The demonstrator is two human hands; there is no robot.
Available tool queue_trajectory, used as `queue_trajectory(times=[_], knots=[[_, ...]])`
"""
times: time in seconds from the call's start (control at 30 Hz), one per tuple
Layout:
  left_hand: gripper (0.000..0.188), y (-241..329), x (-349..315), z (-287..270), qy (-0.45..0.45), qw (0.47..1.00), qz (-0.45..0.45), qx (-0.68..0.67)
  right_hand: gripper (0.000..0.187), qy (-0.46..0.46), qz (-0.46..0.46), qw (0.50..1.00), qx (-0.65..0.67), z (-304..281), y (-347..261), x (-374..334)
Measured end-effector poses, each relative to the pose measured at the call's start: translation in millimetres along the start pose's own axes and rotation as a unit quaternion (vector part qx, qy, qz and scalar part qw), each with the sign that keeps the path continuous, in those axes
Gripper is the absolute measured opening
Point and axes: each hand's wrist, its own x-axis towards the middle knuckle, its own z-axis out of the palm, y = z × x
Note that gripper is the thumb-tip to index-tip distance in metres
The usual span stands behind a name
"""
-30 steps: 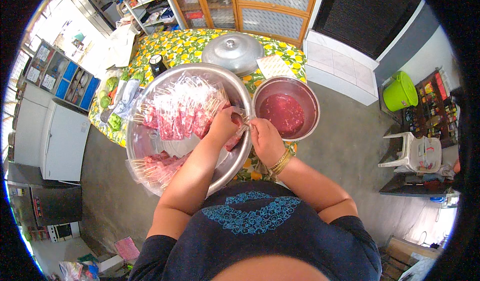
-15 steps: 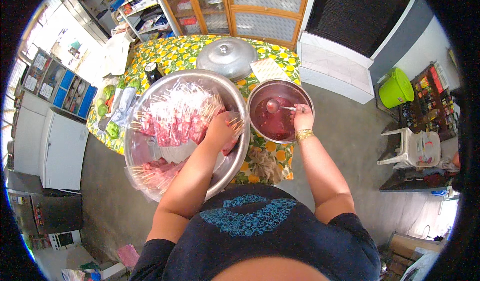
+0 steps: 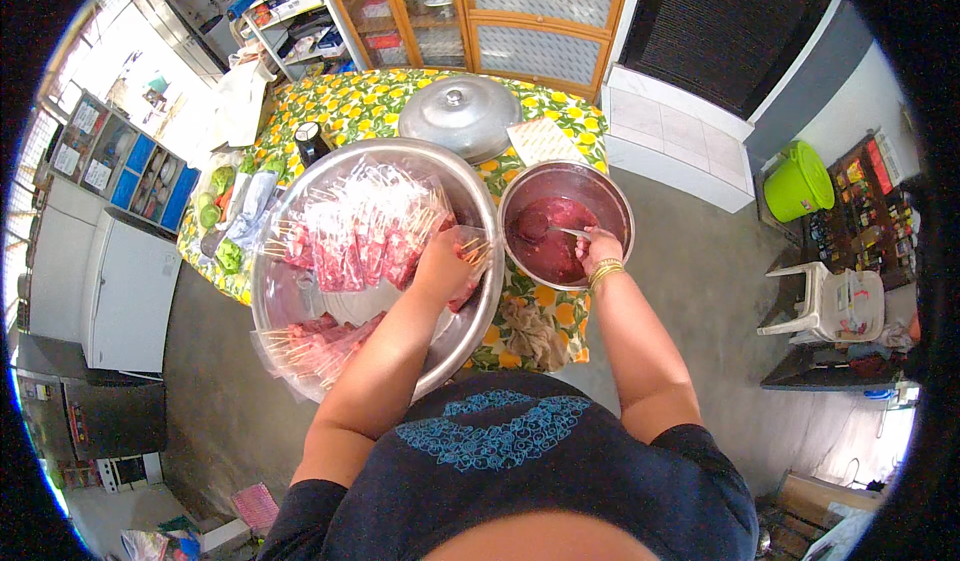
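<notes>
Forward; right hand (image 3: 600, 247) over pot (image 3: 611, 201)

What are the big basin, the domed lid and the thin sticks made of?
Basin: metal, perhaps steel or aluminium; its smooth grey wall shines.
Lid: metal too, possibly aluminium, with a silvery finish; soft highlights spread over the dome.
Sticks: probably wood or bamboo, plain-looking, judging by their pale tan colour; the grain is too small to see.

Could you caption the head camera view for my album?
Left hand holds bagged meat skewers over a metal basin; right hand holds a ladle in a smaller pot.
</notes>
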Motion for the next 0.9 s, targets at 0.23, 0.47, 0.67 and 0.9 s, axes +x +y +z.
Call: queue_trajectory(times=[0.23, 0.47, 0.67, 0.9], knots=[[0.026, -6, -2, 8, 0.073, 0.993, 0.097, 0.004, 0.012, -0.021, -0.05, 0.998, -0.017, -3, -19, -42], [0.024, -15, 7, 11, 0.074, 0.989, 0.128, 0.007, 0.011, -0.02, -0.091, 0.995, -0.026, -1, -34, -84], [0.047, -6, 8, 3, -0.002, 0.999, 0.048, -0.014, 0.011, -0.081, -0.125, 0.989, -0.023, 22, -46, -135], [0.055, -13, 10, 6, 0.015, 0.999, 0.05, 0.008, 0.015, -0.119, -0.303, 0.898, -0.296, 75, -12, -195]])
